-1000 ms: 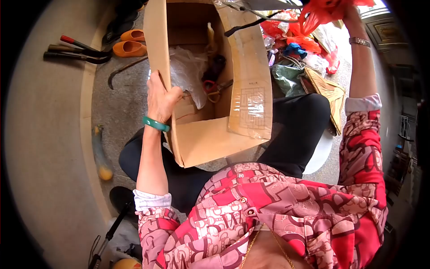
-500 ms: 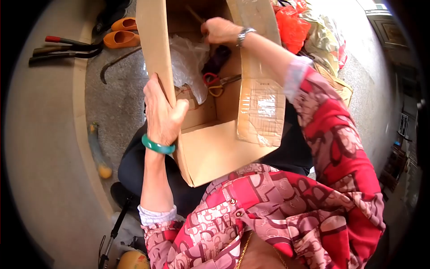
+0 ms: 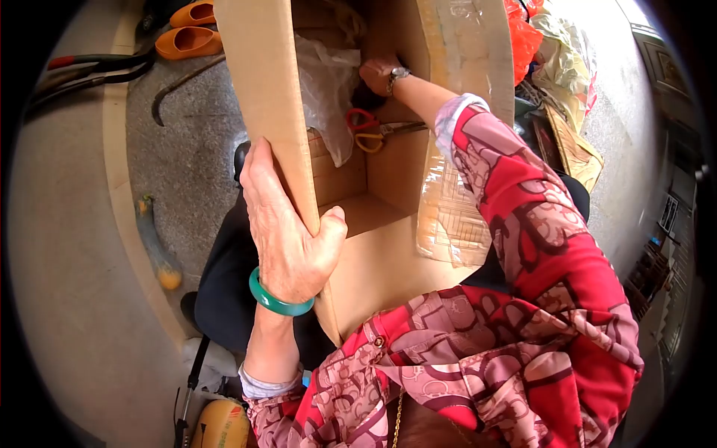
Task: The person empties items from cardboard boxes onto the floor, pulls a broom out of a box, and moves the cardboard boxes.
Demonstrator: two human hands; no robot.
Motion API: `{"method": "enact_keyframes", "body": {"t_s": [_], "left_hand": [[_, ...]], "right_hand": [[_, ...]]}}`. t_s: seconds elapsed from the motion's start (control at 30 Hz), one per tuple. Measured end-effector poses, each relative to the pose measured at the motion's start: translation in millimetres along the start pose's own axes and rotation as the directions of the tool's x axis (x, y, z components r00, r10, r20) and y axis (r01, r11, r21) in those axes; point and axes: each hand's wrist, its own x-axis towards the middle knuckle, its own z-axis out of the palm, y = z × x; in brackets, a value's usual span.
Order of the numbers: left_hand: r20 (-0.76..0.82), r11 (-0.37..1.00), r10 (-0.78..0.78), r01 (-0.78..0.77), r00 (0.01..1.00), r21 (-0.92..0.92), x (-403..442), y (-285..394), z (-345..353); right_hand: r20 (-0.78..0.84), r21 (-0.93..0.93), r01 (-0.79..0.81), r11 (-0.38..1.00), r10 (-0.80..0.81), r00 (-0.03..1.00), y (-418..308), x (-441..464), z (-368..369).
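Note:
My left hand (image 3: 287,231) grips the left flap of an open cardboard box (image 3: 373,254), thumb inside and fingers outside. Deep in the box is my right hand (image 3: 379,75), beside a dark item (image 3: 367,98); its fingers are curled, and what they hold, if anything, is hidden. A clear plastic bag (image 3: 323,89) lies along the box's left inner side. Scissors with red and yellow handles (image 3: 370,132) rest below my right hand, against the inner wall.
Orange shoes (image 3: 188,42), a curved sickle (image 3: 175,91) and long-handled tools (image 3: 97,73) lie at the upper left. A gourd (image 3: 157,243) is by the left wall. Red (image 3: 525,45) and pale bags (image 3: 562,63) lie right of the box. A yellow object (image 3: 222,424) sits at the bottom.
My right hand has come from the red bags at the upper right into the box, then moved deeper along its right side. The box has tilted and come closer, with my left hand still on its flap.

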Motion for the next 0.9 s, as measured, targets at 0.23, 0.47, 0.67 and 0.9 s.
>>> {"method": "enact_keyframes", "body": {"t_s": [0.23, 0.47, 0.67, 0.9], "left_hand": [[-0.015, 1.0, -0.017, 0.017, 1.0, -0.005, -6, -3, -1], [0.001, 0.982, -0.113, 0.111, 0.994, -0.152, -2, 0, -9], [0.006, 0.967, -0.184, 0.182, 0.983, -0.179, -2, 0, -5], [-0.011, 0.972, -0.175, 0.171, 0.984, -0.161, -3, 0, -5]], "right_hand": [[-0.294, 0.656, -0.045, 0.753, 0.31, 0.904, 24, 7, -64], [-0.204, 0.776, 0.08, 0.626, 0.13, 0.97, 55, 141, 1], [-0.041, 0.459, -0.1, 0.883, 0.134, 0.99, -77, 155, 63], [-0.082, 0.681, -0.06, 0.73, 0.158, 0.984, -116, 48, 33]]}}
